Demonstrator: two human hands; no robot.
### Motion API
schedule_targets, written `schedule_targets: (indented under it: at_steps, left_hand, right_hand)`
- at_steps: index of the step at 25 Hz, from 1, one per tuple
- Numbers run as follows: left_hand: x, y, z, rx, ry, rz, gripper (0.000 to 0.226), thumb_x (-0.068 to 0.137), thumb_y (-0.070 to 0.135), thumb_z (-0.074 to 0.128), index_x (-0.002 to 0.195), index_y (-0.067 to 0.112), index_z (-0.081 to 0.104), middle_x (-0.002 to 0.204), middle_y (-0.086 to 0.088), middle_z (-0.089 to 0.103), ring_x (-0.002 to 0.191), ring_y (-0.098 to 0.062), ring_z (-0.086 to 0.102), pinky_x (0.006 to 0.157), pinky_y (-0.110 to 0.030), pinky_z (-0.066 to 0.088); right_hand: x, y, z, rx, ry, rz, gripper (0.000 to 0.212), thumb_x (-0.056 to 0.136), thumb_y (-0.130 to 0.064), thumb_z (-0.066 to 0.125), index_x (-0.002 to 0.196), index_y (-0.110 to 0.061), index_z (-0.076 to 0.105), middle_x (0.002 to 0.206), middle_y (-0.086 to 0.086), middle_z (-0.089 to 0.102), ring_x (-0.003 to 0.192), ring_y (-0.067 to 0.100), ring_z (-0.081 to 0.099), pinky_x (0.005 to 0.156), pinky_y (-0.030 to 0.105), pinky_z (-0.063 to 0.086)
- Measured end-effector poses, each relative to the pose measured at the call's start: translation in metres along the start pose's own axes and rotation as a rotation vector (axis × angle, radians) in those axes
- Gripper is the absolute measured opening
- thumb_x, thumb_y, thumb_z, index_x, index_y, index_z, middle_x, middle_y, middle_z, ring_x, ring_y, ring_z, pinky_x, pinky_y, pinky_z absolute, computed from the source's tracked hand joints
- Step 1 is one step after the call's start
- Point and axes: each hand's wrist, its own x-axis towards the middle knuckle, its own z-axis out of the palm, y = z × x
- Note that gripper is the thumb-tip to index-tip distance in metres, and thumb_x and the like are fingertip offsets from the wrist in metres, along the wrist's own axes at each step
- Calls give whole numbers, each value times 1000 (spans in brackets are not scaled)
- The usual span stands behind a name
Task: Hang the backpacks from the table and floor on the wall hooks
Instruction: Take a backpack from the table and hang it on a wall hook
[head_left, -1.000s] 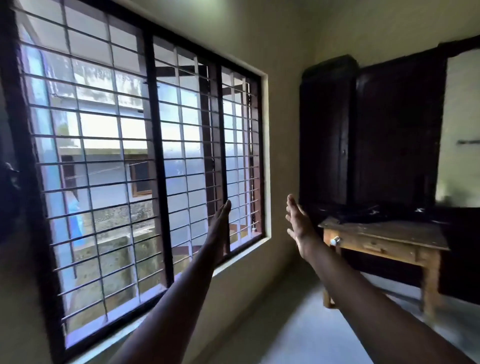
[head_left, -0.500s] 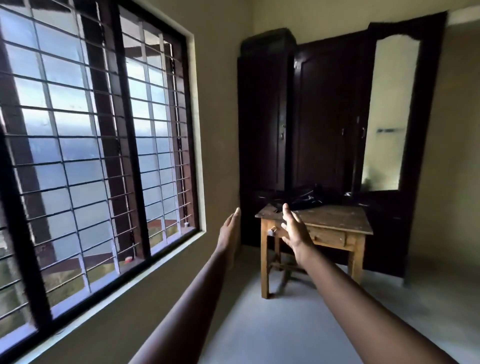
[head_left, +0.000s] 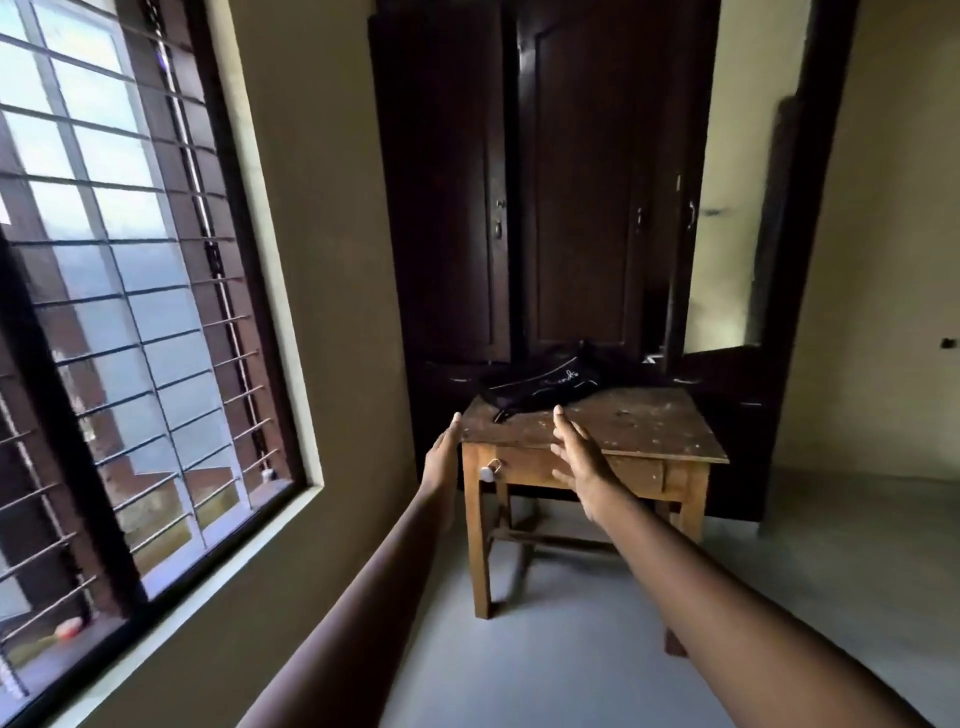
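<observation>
A black backpack (head_left: 550, 387) with thin white lettering lies flat on the back left part of a small wooden table (head_left: 644, 426). Both my arms are stretched out toward the table. My left hand (head_left: 442, 457) is held edge-on in front of the table's left front corner, fingers straight, holding nothing. My right hand (head_left: 579, 457) hangs in front of the table's front edge with fingers spread and empty. Neither hand touches the backpack. No wall hooks are in view.
A dark wooden wardrobe (head_left: 545, 208) stands right behind the table, with a mirror panel (head_left: 727, 208) on its right. A large barred window (head_left: 119, 291) fills the left wall. The table has a drawer with a pale knob (head_left: 488, 474). Grey floor (head_left: 571, 649) lies before the table.
The view has swung right from the window toward the table and moved closer. The table and backpack now sit centred and larger. Both hands stay raised and empty.
</observation>
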Motion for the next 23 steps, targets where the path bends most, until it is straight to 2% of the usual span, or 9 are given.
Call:
schedule_targets:
  at_steps: [1,4,5,8,9,12,16,19,23]
  left_hand:
    - [28,-8,10,11,-8,-11,26,96,38,39,104,21,57,79,15,73,75,6,65,67,-5,45]
    - [118,-38,39,47,-5,-63,50,93,42,43,129,10,51,131,-4,56,123,-19,50,93,-22,33]
    - [146,-50,50,38,6,-73,51,92,42,44,131,9,50,136,-7,52,125,-21,47,94,-23,32]
    - [217,-76,78,25,61,-104,41,95,27,45,129,5,50,123,-10,59,103,-17,54,72,-14,45]
    - [243,-84,87,36,60,-104,41,95,24,45,130,5,49,126,-12,58,104,-18,53,70,-15,46]
    - [321,-100,109,124,51,-80,42,94,25,48,132,7,47,132,-7,52,119,-17,49,89,-23,39]
    - [414,-127,122,280,20,-16,42,91,24,53,132,13,48,131,-7,55,117,-17,53,97,-29,43]
    - [516,-153,140,439,-5,46,40,90,26,56,128,16,52,130,-8,58,117,-21,56,100,-36,46]
    - [630,-185,173,643,-109,60,40,88,23,59,126,11,55,126,-11,60,117,-25,56,98,-34,44]
  right_hand:
    - [30,7,-5,-8,10,0,57,92,-53,38,140,-20,38,147,5,40,133,22,41,96,36,39]
    - [124,24,-23,-51,-6,-8,55,93,-49,40,141,-21,36,149,2,38,134,21,39,103,38,37]
    - [156,31,-29,-87,-9,-13,54,94,-47,42,140,-20,38,148,2,39,134,21,40,103,37,38]
    - [245,41,-45,-163,0,-9,47,94,-36,47,136,-14,44,144,7,44,130,23,46,96,35,43]
    - [280,44,-51,-164,6,10,44,94,-32,49,134,-13,46,142,8,46,127,24,48,92,35,45]
    - [378,57,-64,-131,44,103,38,94,-26,50,131,-14,49,132,6,54,110,23,56,77,30,50]
    - [476,86,-73,-79,70,251,38,96,-24,47,132,-13,48,114,2,52,83,12,55,61,23,47]
    - [571,101,-81,-23,101,293,38,96,-25,48,132,-12,48,118,7,51,98,18,54,63,27,48]
    - [671,115,-96,23,159,393,42,95,-27,49,134,-11,46,125,10,52,106,22,54,72,33,51]
